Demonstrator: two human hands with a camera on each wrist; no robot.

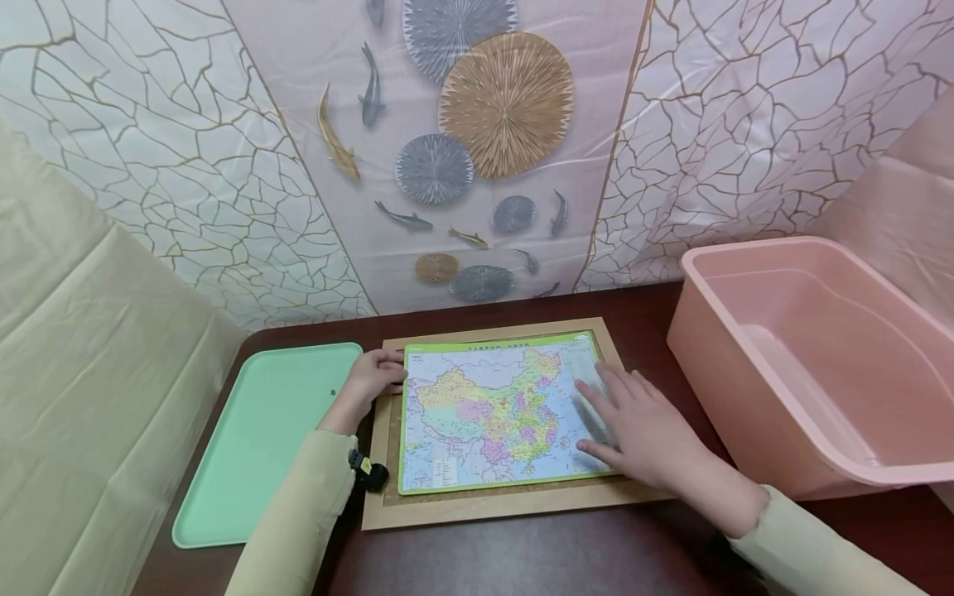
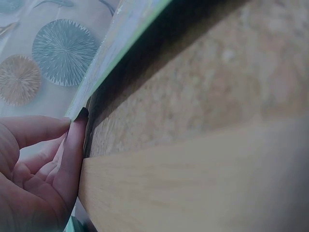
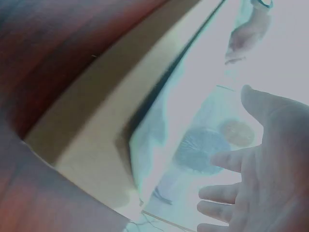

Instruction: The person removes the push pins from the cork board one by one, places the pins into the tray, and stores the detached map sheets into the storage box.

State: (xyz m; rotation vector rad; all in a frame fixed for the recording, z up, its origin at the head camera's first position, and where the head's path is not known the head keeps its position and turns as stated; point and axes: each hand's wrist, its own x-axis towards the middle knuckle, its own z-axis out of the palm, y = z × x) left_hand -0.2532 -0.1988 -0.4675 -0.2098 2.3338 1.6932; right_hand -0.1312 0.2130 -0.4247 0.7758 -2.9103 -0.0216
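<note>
A green-edged map sheet [image 1: 477,414] lies over a wood-framed cork board [image 1: 477,511]. At the sheet's left edge, my left hand [image 1: 363,387] pinches the rim between thumb and finger. In the left wrist view the map [image 2: 123,46] stands raised off the cork surface [image 2: 193,92] on that side. My right hand [image 1: 647,430] spreads its fingers over the map's right edge, casting a shadow there. In the right wrist view, a gap shows between the right hand [image 3: 275,164] and the map [image 3: 161,125].
A mint-green tray [image 1: 261,439] lies on the table to the left, beside my left forearm. To the right stands a deep pink tub [image 1: 730,389], close to my right forearm. Patterned sheeting [image 1: 477,248] hangs behind the table.
</note>
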